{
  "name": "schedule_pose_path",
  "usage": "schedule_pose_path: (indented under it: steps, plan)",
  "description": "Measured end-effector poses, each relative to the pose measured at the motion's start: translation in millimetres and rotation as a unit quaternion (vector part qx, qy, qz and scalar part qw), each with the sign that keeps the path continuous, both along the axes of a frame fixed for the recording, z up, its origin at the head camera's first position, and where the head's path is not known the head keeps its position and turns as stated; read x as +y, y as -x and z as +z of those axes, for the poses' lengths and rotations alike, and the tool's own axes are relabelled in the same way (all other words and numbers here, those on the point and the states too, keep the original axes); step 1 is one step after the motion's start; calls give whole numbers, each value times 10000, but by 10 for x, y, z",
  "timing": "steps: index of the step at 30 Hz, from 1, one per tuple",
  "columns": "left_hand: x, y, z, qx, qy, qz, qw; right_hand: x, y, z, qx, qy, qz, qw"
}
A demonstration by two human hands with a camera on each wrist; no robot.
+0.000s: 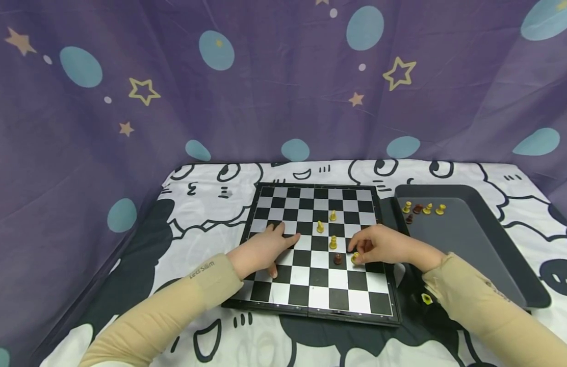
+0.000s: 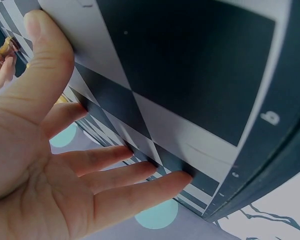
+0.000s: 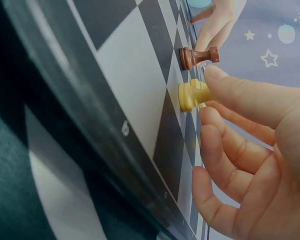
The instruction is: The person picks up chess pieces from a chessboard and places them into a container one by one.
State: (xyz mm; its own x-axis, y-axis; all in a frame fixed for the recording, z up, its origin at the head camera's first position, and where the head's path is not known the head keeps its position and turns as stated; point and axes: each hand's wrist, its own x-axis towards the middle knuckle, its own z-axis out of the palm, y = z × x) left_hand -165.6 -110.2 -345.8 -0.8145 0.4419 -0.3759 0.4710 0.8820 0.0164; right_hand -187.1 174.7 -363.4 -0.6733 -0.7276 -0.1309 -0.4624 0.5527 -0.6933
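A black-and-white chessboard (image 1: 318, 278) lies in front of me. My right hand (image 1: 380, 243) pinches a yellow chess piece (image 3: 189, 96) between thumb and fingers, its base at the board near the right edge. Its top is hidden by the fingers. Right beside it a brown rook (image 3: 194, 58) stands upright on the board. Fingers spread, my left hand (image 1: 265, 247) rests on the left part of the board and holds nothing; in the left wrist view its fingertips (image 2: 182, 179) are at the squares. Three other yellow pieces, one a rook (image 1: 333, 243), stand near the board's middle.
To the right of the board is a dark grey tray (image 1: 476, 244), with several yellow and brown chess pieces (image 1: 428, 208) at its far left corner. A cartoon-print cloth (image 1: 205, 193) covers the table, and a purple curtain (image 1: 283, 102) hangs behind it.
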Motion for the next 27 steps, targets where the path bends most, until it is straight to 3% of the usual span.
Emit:
schedule_pose_path:
  steps: [27]
  plan:
    - [-6,-4,14,-42,-70,5,10000,-44,-19,7,59,-62,172,9998]
